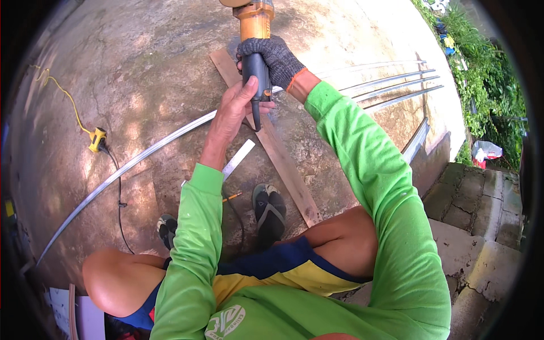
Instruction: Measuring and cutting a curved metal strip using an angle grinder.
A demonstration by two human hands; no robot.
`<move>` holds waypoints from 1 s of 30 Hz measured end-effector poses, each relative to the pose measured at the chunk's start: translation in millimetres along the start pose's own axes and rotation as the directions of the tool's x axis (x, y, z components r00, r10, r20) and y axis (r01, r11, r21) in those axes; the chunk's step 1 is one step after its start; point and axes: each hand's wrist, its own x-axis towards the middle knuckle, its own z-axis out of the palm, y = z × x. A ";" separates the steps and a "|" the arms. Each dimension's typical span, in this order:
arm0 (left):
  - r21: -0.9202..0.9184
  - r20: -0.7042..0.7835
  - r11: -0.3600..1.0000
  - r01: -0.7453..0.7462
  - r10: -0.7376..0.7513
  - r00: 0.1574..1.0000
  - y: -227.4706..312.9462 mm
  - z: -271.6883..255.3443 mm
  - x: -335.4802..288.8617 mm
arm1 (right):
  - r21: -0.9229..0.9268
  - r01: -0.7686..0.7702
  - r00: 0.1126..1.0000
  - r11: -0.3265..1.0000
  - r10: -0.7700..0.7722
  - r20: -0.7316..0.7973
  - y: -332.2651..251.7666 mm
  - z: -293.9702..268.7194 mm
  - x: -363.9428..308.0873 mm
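Observation:
An orange and black angle grinder (255,25) is held up at the top of the view, its disc end partly cut off by the edge. My right hand (277,59), in a dark grey knit glove with an orange cuff, is wrapped round the black body. Bare, my left hand (229,110) grips the rear of the handle from below, its thumb lying along the side. From the handle's end hangs the black cord. Under it, a long thin metal channel (147,150) crosses over a wooden plank (286,170) on the ground.
A yellow extension socket (98,139) lies left on the concrete, with a black cable running toward me. Several metal channels (391,85) stretch right. A short white strip (239,160) and a pencil (232,197) are near my feet. Stone blocks (470,198) border the right.

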 end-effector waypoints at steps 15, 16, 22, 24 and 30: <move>0.165 0.014 0.948 -0.271 0.273 0.962 -42.8 77.8 -24.5 | -0.316 0.031 0.992 0.948 0.009 0.125 -30.1 -38.8 -75.7; 0.263 0.106 0.950 -0.170 0.146 0.984 -41.3 78.6 -31.9 | -0.343 0.023 0.996 0.939 0.007 0.088 -34.7 -59.3 -89.3; 0.687 0.164 0.726 -0.029 -0.116 0.979 -77.8 -6.7 -32.4 | -0.279 0.063 0.976 0.958 -0.118 -0.184 -37.7 -115.6 -180.6; 0.844 -0.075 0.534 -0.047 0.204 0.976 -80.0 -49.4 -33.3 | -0.317 0.034 0.945 0.948 -0.133 -0.299 -34.2 -132.9 -213.6; 0.999 0.041 -0.045 -0.022 0.469 0.882 -52.7 -129.5 -21.3 | -0.336 -0.097 0.853 0.937 -0.095 -0.513 -7.0 -163.0 -289.5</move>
